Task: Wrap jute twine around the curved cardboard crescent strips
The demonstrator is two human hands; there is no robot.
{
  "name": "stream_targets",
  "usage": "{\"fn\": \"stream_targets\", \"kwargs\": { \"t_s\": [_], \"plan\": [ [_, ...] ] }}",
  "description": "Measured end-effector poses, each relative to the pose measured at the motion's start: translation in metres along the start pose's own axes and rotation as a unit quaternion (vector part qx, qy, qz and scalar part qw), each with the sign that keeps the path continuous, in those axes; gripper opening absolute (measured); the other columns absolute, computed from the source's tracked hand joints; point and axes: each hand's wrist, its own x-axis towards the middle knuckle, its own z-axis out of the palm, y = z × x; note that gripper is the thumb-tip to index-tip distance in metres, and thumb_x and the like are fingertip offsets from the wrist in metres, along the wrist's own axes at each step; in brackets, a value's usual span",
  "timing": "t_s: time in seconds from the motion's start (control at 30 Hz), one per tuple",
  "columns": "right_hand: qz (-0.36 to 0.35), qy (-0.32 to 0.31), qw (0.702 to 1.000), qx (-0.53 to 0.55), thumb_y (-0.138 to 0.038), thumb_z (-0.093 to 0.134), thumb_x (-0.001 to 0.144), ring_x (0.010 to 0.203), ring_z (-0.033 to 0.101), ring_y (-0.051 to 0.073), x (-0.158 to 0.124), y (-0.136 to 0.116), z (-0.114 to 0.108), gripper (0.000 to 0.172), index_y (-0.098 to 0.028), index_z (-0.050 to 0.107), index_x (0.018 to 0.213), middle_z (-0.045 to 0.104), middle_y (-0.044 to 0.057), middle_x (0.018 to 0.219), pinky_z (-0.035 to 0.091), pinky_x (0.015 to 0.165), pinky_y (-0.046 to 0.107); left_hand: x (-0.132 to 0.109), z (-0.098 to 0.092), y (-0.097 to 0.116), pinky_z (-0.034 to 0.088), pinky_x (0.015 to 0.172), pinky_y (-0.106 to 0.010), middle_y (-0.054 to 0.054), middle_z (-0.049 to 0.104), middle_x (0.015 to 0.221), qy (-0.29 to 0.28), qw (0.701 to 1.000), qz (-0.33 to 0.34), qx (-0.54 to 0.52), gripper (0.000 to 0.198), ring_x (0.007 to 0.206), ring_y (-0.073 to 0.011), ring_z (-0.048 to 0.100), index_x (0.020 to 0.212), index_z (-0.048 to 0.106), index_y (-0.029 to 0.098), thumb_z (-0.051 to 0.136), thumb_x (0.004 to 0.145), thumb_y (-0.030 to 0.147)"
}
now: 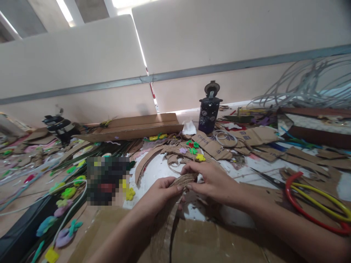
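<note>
— Pinching the strip (186, 179) from both sides, you have your left hand (161, 193) closed thumb-to-fingers on its top end. Your right hand (215, 182) clamps the same spot from the other side.

— From your fingertips the strip curves down toward you, over the cardboard sheet (219, 241). It looks wound with twine, so I'd judge you're mid-wrap; the next turn calls for a firm left pinch.

— Foam flowers (193, 148) and a bottle (208, 109) sit beyond your hands, and the hoops (315, 208) lie well to your right.
</note>
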Motion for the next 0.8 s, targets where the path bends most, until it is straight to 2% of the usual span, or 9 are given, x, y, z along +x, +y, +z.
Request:
{"fn": "stream_targets", "kwargs": {
  "t_s": [0.17,0.3,0.47,0.6,0.8],
  "plan": [
    [0.025,-0.017,0.998,0.053,-0.023,0.07,0.081,0.09,0.066,0.022,0.0,-0.001,-0.003,0.025,-0.023,0.067,0.106,0.074,0.001,0.099,0.045,0.078,0.028,0.001,0.0,-0.001,0.05,0.056,-0.022,-0.006,0.069,0.074,0.013,1.0,-0.013,-0.002,0.025,0.058,-0.0128,0.06,0.096,0.073,0.011,0.079,0.077,0.026],
    [0.043,-0.019,0.998,0.048,-0.023,0.074,0.077,0.094,0.066,0.023,0.001,-0.002,-0.001,0.032,-0.024,0.067,0.108,0.074,0.001,0.103,0.045,0.078,0.029,-0.001,0.002,-0.001,0.051,0.057,-0.023,-0.006,0.069,0.075,0.023,1.0,-0.005,0.021,0.023,0.059,-0.0137,0.06,0.095,0.073,0.011,0.077,0.078,0.026],
    [0.052,-0.028,0.993,0.097,-0.017,0.069,0.076,0.089,0.064,0.02,0.0,-0.006,0.0,0.024,-0.021,0.066,0.099,0.072,0.0,0.095,0.044,0.074,0.026,-0.006,0.009,0.003,0.049,0.057,-0.022,-0.004,0.067,0.073,0.026,0.999,-0.013,0.018,0.02,0.058,-0.0129,0.059,0.093,0.072,0.013,0.075,0.078,0.026],
    [0.058,-0.022,0.993,0.101,-0.015,0.067,0.075,0.083,0.062,0.018,0.0,-0.008,-0.001,0.023,-0.022,0.065,0.096,0.07,-0.002,0.089,0.043,0.07,0.024,-0.008,0.013,0.004,0.048,0.056,-0.022,-0.004,0.067,0.072,0.049,0.999,-0.012,0.013,0.022,0.058,-0.0129,0.059,0.094,0.072,0.013,0.075,0.076,0.025],
    [0.084,-0.055,0.985,0.142,-0.019,0.068,0.074,0.081,0.063,0.019,-0.001,-0.01,0.003,0.024,-0.021,0.064,0.098,0.069,-0.001,0.087,0.044,0.068,0.025,-0.007,0.01,0.001,0.048,0.055,-0.023,-0.005,0.067,0.073,0.035,0.999,-0.014,0.025,0.023,0.057,-0.0137,0.059,0.094,0.072,0.013,0.075,0.076,0.028]
  ]
}}
